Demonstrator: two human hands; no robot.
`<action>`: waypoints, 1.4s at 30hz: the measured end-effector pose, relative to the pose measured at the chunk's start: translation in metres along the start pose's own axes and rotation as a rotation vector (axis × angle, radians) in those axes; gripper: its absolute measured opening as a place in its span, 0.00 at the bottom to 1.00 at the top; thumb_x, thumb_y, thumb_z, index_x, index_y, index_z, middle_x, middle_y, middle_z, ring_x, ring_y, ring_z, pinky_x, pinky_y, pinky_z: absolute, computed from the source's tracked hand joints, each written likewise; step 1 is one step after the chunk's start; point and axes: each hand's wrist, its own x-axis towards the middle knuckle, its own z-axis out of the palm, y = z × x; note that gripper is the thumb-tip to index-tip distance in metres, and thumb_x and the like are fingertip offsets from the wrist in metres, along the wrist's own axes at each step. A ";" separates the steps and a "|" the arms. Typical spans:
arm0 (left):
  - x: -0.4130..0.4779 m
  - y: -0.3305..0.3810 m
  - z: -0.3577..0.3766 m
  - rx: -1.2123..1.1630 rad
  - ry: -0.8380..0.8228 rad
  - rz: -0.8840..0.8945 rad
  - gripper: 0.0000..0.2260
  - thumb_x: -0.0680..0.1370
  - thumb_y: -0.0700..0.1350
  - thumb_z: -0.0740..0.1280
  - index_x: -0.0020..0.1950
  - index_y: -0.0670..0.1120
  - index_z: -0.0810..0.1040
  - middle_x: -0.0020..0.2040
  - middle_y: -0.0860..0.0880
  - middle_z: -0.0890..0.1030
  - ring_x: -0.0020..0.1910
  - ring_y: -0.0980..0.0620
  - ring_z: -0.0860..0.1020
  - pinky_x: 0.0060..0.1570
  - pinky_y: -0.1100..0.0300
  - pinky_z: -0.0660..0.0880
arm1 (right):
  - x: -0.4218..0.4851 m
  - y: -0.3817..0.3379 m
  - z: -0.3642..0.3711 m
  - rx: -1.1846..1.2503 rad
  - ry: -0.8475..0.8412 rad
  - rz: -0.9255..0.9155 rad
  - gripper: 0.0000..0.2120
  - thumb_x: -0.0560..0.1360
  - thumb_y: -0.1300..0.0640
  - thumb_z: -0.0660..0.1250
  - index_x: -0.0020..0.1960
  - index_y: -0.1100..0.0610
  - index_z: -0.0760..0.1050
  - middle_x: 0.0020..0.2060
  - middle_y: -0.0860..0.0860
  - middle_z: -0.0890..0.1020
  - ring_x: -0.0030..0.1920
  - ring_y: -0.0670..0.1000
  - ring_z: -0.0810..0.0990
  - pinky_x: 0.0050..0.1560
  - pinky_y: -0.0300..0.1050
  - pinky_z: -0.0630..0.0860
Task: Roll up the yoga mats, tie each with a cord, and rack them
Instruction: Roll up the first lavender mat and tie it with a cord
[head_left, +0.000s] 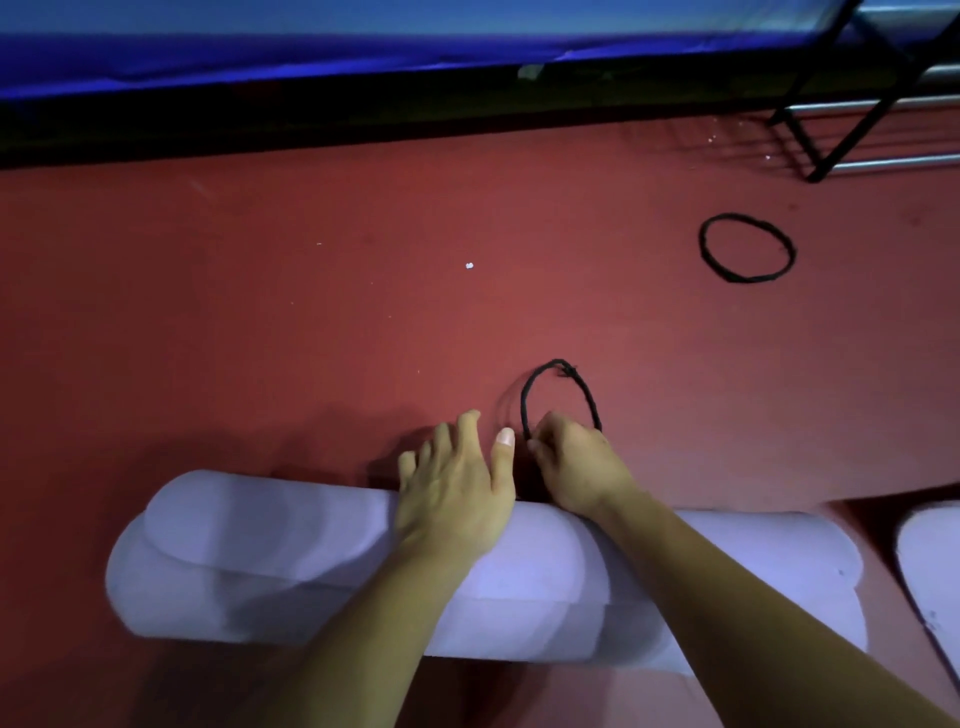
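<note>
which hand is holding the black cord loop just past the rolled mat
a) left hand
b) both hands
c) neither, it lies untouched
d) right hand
d: the right hand has its fingers curled round the near end of the cord loop, while the left hand rests on the rolled mat with fingers spread, off the cord.
</note>
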 end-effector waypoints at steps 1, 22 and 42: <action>-0.005 -0.001 0.000 0.002 0.006 0.010 0.36 0.75 0.65 0.34 0.75 0.52 0.63 0.66 0.48 0.75 0.64 0.45 0.74 0.64 0.46 0.64 | -0.009 -0.001 -0.003 0.036 0.043 -0.017 0.07 0.83 0.52 0.60 0.53 0.55 0.71 0.46 0.56 0.83 0.51 0.63 0.79 0.52 0.53 0.72; -0.078 0.003 0.017 0.043 0.239 0.881 0.14 0.81 0.52 0.58 0.65 0.56 0.75 0.63 0.56 0.72 0.53 0.51 0.78 0.48 0.54 0.77 | -0.218 0.078 0.006 -0.239 0.625 -0.303 0.12 0.76 0.52 0.57 0.46 0.53 0.78 0.38 0.47 0.74 0.42 0.55 0.73 0.48 0.52 0.64; -0.113 0.092 0.045 0.216 -0.026 0.709 0.24 0.78 0.64 0.47 0.56 0.46 0.68 0.54 0.48 0.69 0.53 0.43 0.72 0.50 0.48 0.71 | -0.270 0.114 0.002 0.517 0.606 0.305 0.14 0.75 0.45 0.73 0.48 0.51 0.72 0.41 0.46 0.79 0.42 0.47 0.78 0.40 0.41 0.72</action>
